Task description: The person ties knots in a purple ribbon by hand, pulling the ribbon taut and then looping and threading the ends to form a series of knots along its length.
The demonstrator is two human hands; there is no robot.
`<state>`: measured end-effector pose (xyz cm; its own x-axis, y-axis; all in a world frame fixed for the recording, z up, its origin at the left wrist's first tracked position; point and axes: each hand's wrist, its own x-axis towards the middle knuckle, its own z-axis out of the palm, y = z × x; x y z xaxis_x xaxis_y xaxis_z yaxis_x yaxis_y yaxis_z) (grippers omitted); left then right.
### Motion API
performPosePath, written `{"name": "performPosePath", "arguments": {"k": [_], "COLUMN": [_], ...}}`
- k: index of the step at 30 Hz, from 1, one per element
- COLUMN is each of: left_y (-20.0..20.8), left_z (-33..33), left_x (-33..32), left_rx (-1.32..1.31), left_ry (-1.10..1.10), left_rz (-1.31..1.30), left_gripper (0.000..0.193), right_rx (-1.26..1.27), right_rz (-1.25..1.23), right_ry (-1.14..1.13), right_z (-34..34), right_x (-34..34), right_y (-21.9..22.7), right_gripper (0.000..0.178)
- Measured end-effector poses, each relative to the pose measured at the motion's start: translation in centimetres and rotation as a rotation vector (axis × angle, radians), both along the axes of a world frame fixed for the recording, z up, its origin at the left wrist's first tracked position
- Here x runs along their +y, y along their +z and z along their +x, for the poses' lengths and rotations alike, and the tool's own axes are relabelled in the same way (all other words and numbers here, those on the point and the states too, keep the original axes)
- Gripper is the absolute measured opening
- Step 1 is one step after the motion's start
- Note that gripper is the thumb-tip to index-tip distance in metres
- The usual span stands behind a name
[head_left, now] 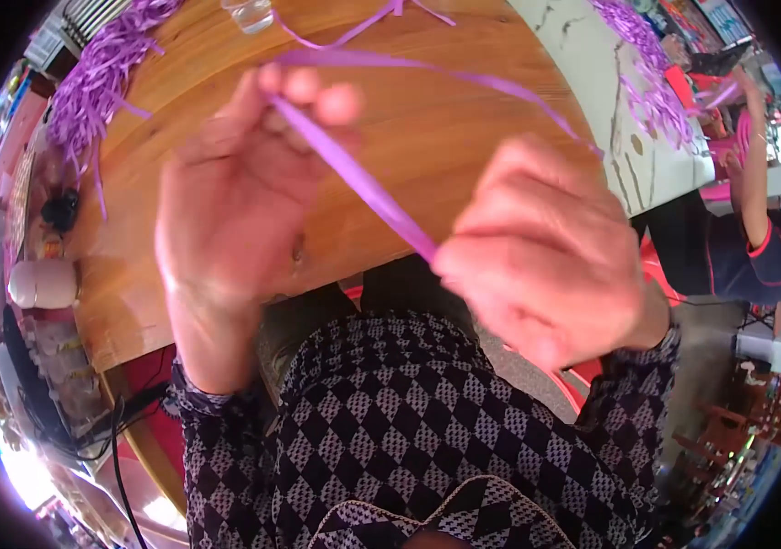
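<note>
While the right hand (546,252) pinches one end of the purple ribbon (363,183) and the left hand (235,192) pinches it higher up, the strip stretches taut above the wooden table (445,119); it seems mid-fold, needing a steady grip. Shredded purple ribbon (98,73) lies beyond.

colourful packages (697,20) — blurred (top right corner) — beyond the white table (592,73).
</note>
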<state>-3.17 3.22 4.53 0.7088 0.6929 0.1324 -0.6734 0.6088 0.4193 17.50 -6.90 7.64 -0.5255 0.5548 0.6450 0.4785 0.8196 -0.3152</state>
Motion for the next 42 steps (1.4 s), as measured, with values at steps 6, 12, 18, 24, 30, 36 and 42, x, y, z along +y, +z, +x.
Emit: {"name": "performPosePath", "arguments": {"k": [6, 12, 18, 24, 30, 36, 42], "left_y": [-3.4, -5.9, -7.0, -9.4, -9.5, -8.0, -7.4], "left_z": [-12.4, -25.1, -27.8, -31.4, -29.7, -29.9, -30.8], "left_x": [6.1, 10.4, 12.0, 12.3, 12.8, 11.6, 11.4], "left_rx": [0.083, -0.120, -0.043, 0.009, 0.121, 0.224, 0.287], "left_ry": [0.406, 0.601, 0.743, 0.764, 0.790, 0.903, 0.967], "left_rz": [-0.295, -0.573, -0.701, -0.613, -0.461, -0.232, -0.177], "left_gripper": [0.022, 0.011, 0.007, 0.011, 0.009, 0.019, 0.024], "right_rx": [0.369, 0.795, 1.067, 1.229, 1.200, 1.359, 1.870], "right_rz": [-0.421, -0.780, -0.565, -0.300, -0.053, -0.152, -0.558], "right_ry": [-0.269, -0.772, -0.816, -0.893, -0.928, -0.882, -0.209], "right_z": [4.8, 8.2, 11.7, 9.3, 8.2, 8.2, 10.3], "right_x": [-3.8, -4.2, -3.0, -0.7, -0.9, -0.9, 0.8], "right_y": [-5.4, -9.3, -11.4, -11.3, -12.6, -11.6, -10.8], "right_gripper": [0.014, 0.008, 0.010, 0.017, 0.012, 0.013, 0.021]}}
